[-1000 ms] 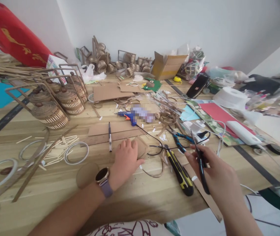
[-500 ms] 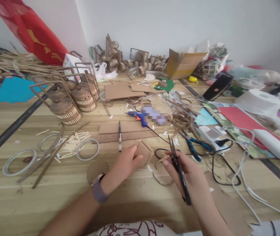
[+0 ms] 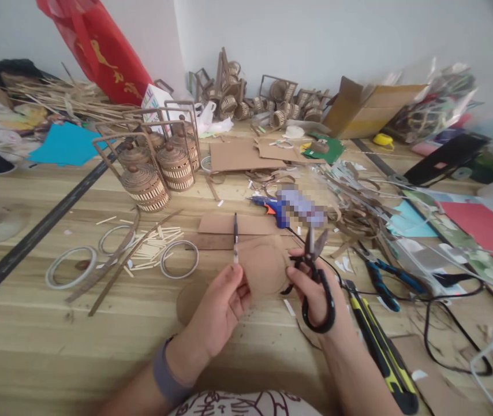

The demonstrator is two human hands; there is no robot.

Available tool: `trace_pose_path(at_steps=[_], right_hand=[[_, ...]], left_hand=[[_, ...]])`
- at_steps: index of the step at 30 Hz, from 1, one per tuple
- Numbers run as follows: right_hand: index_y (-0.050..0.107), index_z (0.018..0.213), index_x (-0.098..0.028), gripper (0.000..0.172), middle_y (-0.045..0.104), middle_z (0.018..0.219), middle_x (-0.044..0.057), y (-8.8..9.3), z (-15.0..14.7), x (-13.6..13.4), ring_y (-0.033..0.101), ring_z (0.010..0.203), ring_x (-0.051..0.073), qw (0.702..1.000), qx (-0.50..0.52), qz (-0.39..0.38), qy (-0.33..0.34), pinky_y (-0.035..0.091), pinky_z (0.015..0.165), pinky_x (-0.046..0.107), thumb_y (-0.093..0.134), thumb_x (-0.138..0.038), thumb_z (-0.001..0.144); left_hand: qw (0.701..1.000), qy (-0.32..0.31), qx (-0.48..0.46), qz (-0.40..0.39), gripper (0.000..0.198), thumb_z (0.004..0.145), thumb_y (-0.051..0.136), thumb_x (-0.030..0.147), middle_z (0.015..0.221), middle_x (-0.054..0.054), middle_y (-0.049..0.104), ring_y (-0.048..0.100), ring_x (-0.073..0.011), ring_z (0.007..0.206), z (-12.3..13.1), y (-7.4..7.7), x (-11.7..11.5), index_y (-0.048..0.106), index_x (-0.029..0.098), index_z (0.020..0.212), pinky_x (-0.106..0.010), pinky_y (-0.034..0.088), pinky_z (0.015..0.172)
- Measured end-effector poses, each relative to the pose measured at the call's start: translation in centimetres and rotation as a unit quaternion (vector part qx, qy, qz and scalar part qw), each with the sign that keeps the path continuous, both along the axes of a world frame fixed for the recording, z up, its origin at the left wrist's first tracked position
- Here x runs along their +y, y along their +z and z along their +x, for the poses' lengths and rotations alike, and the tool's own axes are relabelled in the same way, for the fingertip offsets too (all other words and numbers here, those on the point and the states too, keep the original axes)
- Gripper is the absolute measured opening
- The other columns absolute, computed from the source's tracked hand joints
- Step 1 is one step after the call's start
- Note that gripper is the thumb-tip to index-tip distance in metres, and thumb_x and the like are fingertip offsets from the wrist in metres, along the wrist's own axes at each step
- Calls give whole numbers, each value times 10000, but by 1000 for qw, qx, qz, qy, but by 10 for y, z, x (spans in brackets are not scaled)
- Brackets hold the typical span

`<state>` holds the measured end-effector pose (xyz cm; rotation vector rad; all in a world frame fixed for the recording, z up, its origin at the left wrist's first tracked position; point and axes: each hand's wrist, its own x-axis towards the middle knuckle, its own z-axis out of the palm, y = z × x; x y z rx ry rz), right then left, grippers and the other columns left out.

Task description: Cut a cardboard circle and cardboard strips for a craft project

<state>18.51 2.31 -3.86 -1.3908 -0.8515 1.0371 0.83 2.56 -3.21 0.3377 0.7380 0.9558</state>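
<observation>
My left hand (image 3: 223, 306) pinches the left edge of a brown cardboard piece (image 3: 264, 267) with a round outline and holds it up over the wooden table (image 3: 56, 346). My right hand (image 3: 316, 294) grips black scissors (image 3: 314, 277) through their loops. The blades are parted and point up at the cardboard's right edge. A black pen (image 3: 235, 237) lies just behind my left hand. A cardboard disc (image 3: 188, 300) rests on the table below it.
A blue glue gun (image 3: 275, 208) lies behind the cardboard on flat cardboard strips (image 3: 229, 228). A yellow-black utility knife (image 3: 380, 352) and blue pliers (image 3: 385, 277) lie to the right among black cables. Tape rings (image 3: 179, 259), sticks and woven basket stacks (image 3: 155, 167) fill the left.
My left hand has lifted the cardboard piece off the table. My right hand has brought the scissors in to its right edge and parted the blades. The view has shifted left.
</observation>
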Motion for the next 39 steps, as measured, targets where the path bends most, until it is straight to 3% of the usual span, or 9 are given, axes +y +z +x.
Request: trace_pose_path(at_steps=[2,5,8,12,23,29,32,35,39], right_hand=[[694,991,-233,405,507,587,-75,-9,10,4,510,511,124,999,20,4,-37,392,473,243,812,-417,651],[694,994,-237,429,533,595,-64,-21,23,7,478,486,116,997,44,0,-68,336,439,240,816,-424,628],[703,999,-245,422,526,574,-67,-28,29,8,435,456,108,996,58,-8,-72,304,425,247,823,-405,628],[706,976,-244,397,551,601,-59,-33,28,8,452,471,105,996,64,-16,-67,287,420,243,828,-376,621],[676,983,-241,332,489,618,-61,-28,23,3,463,526,136,999,16,-22,-23,353,481,270,785,-390,708],[661,922,-233,330,462,601,-73,-13,15,1,453,532,127,1000,-16,-9,-10,340,479,252,809,-380,667],[656,930,-234,330,461,594,-79,-9,12,0,459,530,126,999,-33,-8,-4,351,484,249,806,-376,673],[650,923,-235,329,460,589,-82,-7,9,-1,457,531,123,999,-45,-7,5,360,496,247,806,-373,668],[657,903,-233,323,523,627,-59,-6,6,-3,478,558,129,998,-49,-13,34,383,513,254,811,-374,656]], left_hand=[[998,26,-53,-36,283,780,815,203,1078,-125,770,731,-235,1100,-4,2,3,663,128,1006,-290,559,985],[995,6,-71,-69,443,653,776,-34,1152,-110,762,718,-263,1158,-10,6,7,626,146,1029,-248,543,994],[996,-8,-45,-78,448,638,766,-62,1110,-89,779,737,-247,1122,-12,6,8,629,146,1011,-184,558,897],[998,21,-18,-64,356,646,778,-46,985,-73,807,770,-180,1015,-10,3,8,659,137,928,-164,560,877],[999,22,-9,-39,334,559,914,104,869,-45,810,779,-156,924,-5,4,6,673,160,784,-158,570,848],[994,-9,100,-42,522,493,994,343,687,1,742,705,-103,575,-4,2,4,593,169,779,-139,503,533],[988,15,155,10,576,599,931,543,600,43,652,549,-67,445,-4,-3,1,600,169,887,-156,377,430],[975,45,202,79,555,793,722,701,672,44,584,452,-68,515,-5,-8,-1,604,171,909,-180,344,470],[974,-31,187,122,522,864,620,691,656,27,519,425,-89,550,-7,-8,-4,589,180,764,-211,328,500]])
